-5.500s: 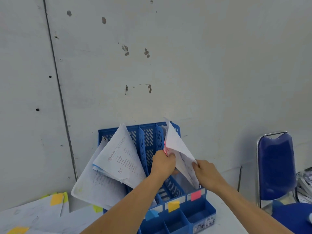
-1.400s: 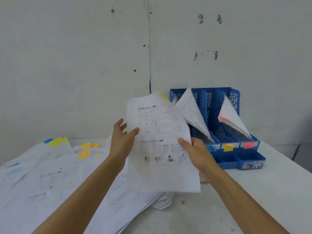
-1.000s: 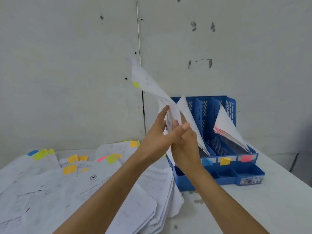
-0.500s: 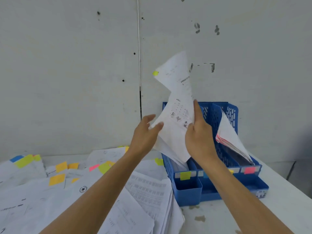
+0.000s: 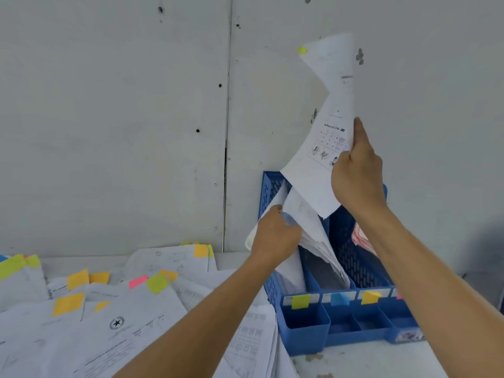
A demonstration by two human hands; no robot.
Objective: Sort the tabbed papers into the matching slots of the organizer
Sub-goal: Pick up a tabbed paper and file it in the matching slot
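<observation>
Sheet (image 5: 327, 110) with yellow-green tab (image 5: 302, 50): upper right of frame, pinched at its edge by right hand (image 5: 357, 181) above blue organizer (image 5: 351, 323), lower right. Left hand (image 5: 275, 236) grips filed papers (image 5: 313, 230) in the leftmost slot, holding them aside. Step: insertion; next, probably, lower the sheet's bottom edge into that slot, marked by matching label (image 5: 300, 301).

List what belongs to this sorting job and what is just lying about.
Job: yellow-tabbed sheet in the right hand; filed papers held by the left hand; blue organizer; unsorted pile.
Just there: table; wall.
</observation>
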